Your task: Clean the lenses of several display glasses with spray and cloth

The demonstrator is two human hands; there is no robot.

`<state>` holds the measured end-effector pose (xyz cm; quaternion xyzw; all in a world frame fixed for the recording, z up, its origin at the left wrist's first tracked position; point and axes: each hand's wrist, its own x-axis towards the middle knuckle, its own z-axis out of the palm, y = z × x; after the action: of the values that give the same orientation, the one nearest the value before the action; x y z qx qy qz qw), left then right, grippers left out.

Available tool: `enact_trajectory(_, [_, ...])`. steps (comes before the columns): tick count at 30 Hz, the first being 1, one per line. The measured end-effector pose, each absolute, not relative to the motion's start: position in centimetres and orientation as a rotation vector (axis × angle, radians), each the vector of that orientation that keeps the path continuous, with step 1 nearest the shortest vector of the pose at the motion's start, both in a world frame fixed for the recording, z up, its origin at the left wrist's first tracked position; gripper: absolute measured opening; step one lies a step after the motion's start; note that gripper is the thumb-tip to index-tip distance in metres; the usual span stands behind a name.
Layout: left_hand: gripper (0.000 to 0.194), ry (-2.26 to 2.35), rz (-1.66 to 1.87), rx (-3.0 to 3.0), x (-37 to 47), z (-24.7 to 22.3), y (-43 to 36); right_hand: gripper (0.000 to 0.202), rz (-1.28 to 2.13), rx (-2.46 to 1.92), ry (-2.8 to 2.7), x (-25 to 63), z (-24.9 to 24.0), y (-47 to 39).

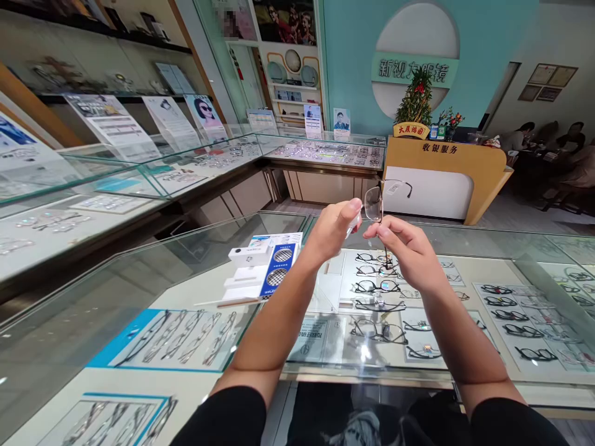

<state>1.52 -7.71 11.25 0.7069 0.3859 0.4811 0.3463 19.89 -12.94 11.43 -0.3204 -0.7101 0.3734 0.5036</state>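
Note:
A pair of thin-rimmed glasses (pixel 374 204) is held up above the glass counter, lenses turned sideways, one temple pointing right and the other down. My right hand (pixel 406 248) pinches it near the lower edge between thumb and fingers. Just left of the lens, my left hand (pixel 335 229) is closed around a small whitish object (pixel 354 224), mostly hidden by the fingers, its thumb on top near the lens. Below the hands, rows of dark-framed glasses (pixel 377 286) lie inside the display case.
A blue and white box with round patterned panels (pixel 277 272) stands on the counter to the left. Glass display cases (pixel 209 158) run along the left and back. A yellow-and-white desk (pixel 432 179) carries a plant (pixel 416 102). People (pixel 574 139) sit at the far right.

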Motion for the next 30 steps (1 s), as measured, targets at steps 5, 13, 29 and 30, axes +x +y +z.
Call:
enact_trajectory(5, [0.074, 0.948, 1.195, 1.809, 1.3, 11.3, -7.7, 0.043, 0.915, -0.736, -1.677, 19.9, 11.3, -12.6])
enact_trajectory(13, [0.069, 0.991, 0.886, 2.077, 1.6, 11.5, -8.4, 0.039, 0.959, -0.656, -1.427, 20.2, 9.8, -10.0])
enact_trajectory(29, [0.023, 1.574, 0.943, 2.076, -2.0, 6.6, -3.2, 0.046, 0.740, -0.805, -1.413, 24.2, 12.2, -11.3])
enact_trajectory(30, [0.023, 1.643, 0.872, 2.065, -2.2, 5.5, -2.6, 0.047, 0.724, -0.823, -1.416, 24.6, 12.1, -11.6])
